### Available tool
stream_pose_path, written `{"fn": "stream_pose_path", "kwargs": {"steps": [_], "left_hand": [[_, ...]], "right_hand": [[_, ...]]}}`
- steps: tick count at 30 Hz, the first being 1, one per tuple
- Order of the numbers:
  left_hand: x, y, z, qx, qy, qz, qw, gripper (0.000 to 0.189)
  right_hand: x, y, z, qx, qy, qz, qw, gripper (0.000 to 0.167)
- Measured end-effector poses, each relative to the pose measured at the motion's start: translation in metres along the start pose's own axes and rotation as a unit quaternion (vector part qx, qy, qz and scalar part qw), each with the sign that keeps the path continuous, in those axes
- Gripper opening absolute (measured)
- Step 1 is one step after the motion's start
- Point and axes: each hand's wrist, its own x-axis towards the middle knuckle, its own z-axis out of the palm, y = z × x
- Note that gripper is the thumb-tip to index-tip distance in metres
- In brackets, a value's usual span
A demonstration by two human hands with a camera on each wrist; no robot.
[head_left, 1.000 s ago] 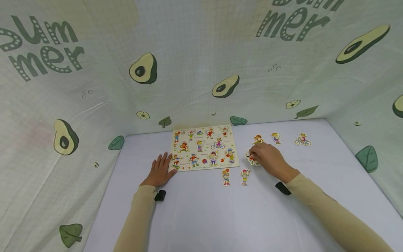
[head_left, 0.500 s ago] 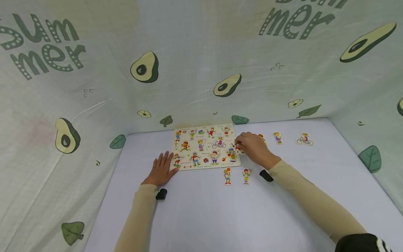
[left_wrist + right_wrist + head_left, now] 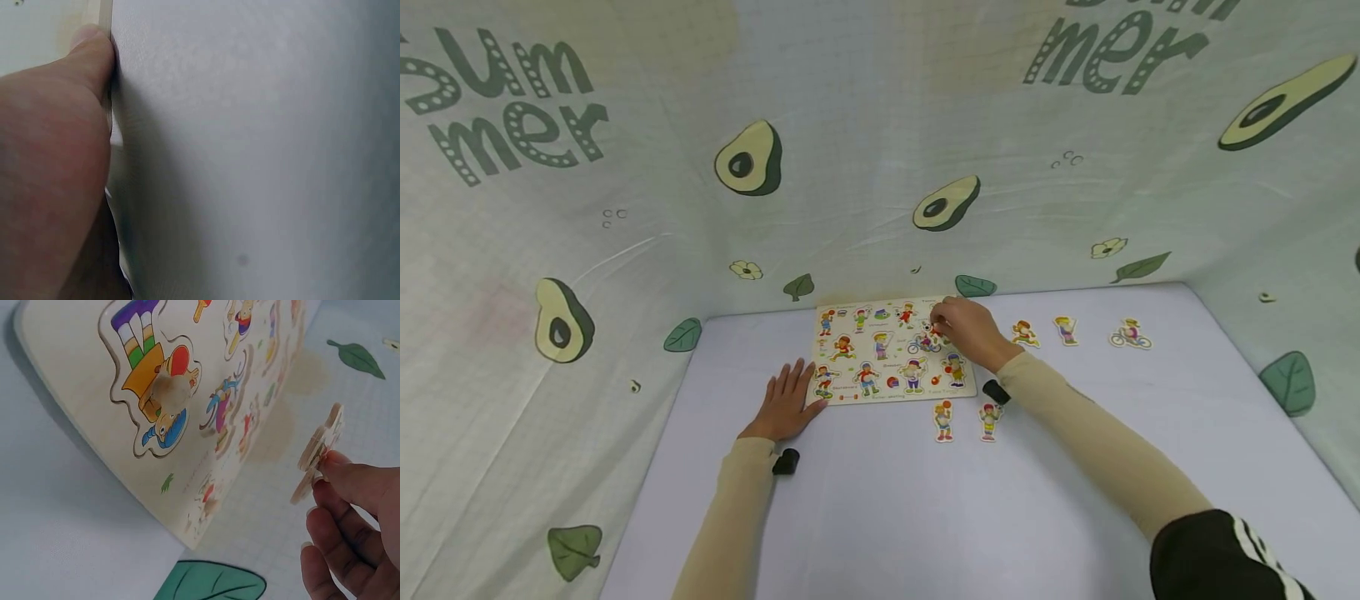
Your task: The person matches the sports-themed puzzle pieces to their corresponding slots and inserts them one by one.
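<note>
Low over the upper right of a wooden puzzle board (image 3: 880,402), my right hand (image 3: 973,332) pinches a puzzle piece (image 3: 322,444) between thumb and fingertips. In the right wrist view the piece shows mostly edge-on, lifted off the board, with its other fingers curled below. My left hand (image 3: 781,407) rests spread at the board's lower left corner. In the left wrist view the thumb (image 3: 90,56) presses on the board's edge. Close to the right hand, a table-tennis player piece (image 3: 156,387) sits in its recess.
Loose puzzle pieces lie right of the board: a runner (image 3: 1024,333), a figure with a bat or club (image 3: 1065,330) and a cyclist (image 3: 1130,334). A basketball figure (image 3: 943,422) and a figure with a ball (image 3: 989,422) lie in front. A printed cloth (image 3: 850,233) hangs behind the white table.
My right hand has picked the football player piece up from the table at the right and carried it left over the board. The left hand stays at the board's corner.
</note>
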Motion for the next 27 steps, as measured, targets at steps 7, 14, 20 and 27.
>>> {"fn": "stream_pose_path", "kwargs": {"steps": [7,14,20,27], "left_hand": [[0.001,0.001,-0.001,0.002,0.001,-0.004,1.0,0.084],[0.003,-0.001,0.001,0.005,-0.005,-0.009,0.9999,0.084],[0.001,0.0,0.0,-0.001,0.001,-0.004,1.0,0.083],[-0.002,0.004,-0.003,-0.006,-0.006,-0.008,0.9999,0.084]], "right_hand": [[0.026,-0.003,0.013,0.01,-0.022,0.019,0.9995,0.006],[0.047,-0.004,0.026,0.026,-0.032,0.041,0.9983,0.007],[0.061,-0.004,0.039,0.022,-0.042,0.057,0.9973,0.008],[0.073,-0.001,0.045,0.005,-0.053,0.056,0.997,0.012]]}}
